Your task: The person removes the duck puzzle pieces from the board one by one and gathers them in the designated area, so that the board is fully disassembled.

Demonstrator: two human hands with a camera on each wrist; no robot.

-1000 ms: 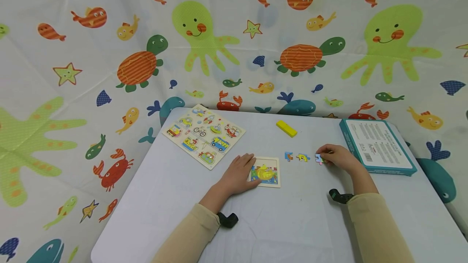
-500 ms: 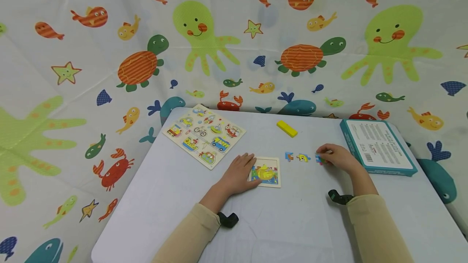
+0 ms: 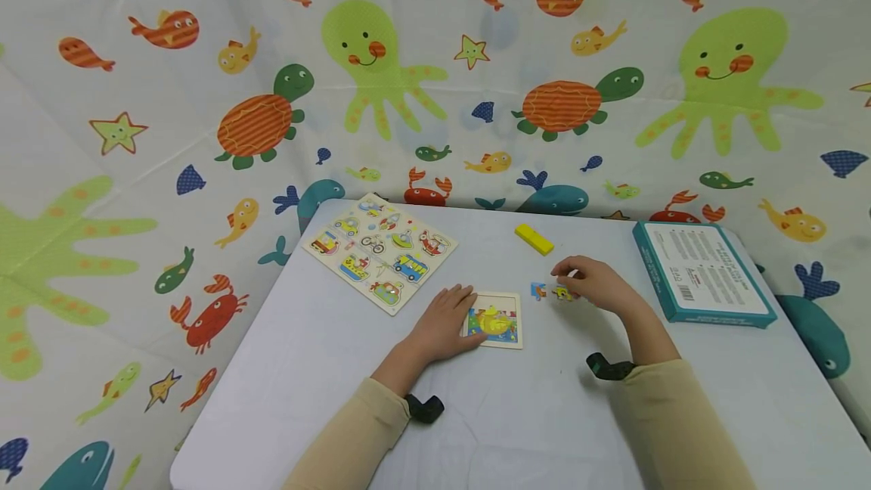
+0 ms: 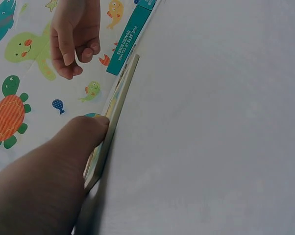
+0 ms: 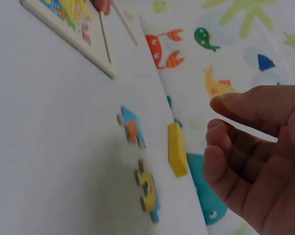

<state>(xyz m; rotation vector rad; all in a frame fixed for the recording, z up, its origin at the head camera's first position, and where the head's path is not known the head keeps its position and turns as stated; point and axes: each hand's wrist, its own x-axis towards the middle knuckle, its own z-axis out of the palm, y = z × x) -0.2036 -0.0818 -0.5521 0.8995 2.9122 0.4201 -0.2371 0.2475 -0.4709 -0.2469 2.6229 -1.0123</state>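
My left hand [image 3: 438,327] rests on the left side of a small wooden jigsaw puzzle [image 3: 493,320] with a yellow duck picture. Its fingers lie straight, and the thumb [image 4: 96,128] touches the frame's edge. Over the table to the right hovers my right hand [image 3: 597,286], fingers loosely bent, thumb and fingertips apart with nothing visible between them [image 5: 258,147]. Below it lies a yellow jigsaw piece [image 5: 147,191], partly covered by the fingers in the head view. A blue and orange jigsaw piece [image 3: 538,291] lies just left of that. A third piece is not visible.
A yellow block [image 3: 534,239] lies behind the loose pieces. At the back left is a wooden board with vehicle pictures [image 3: 381,252]. A teal box [image 3: 704,271] stands at the right. A sea-animal cloth [image 3: 476,97] hangs behind the white table [image 3: 531,422].
My right hand has let go of the rightmost jigsaw piece and moved left, over the yellow piece. My left hand has stayed on the puzzle.
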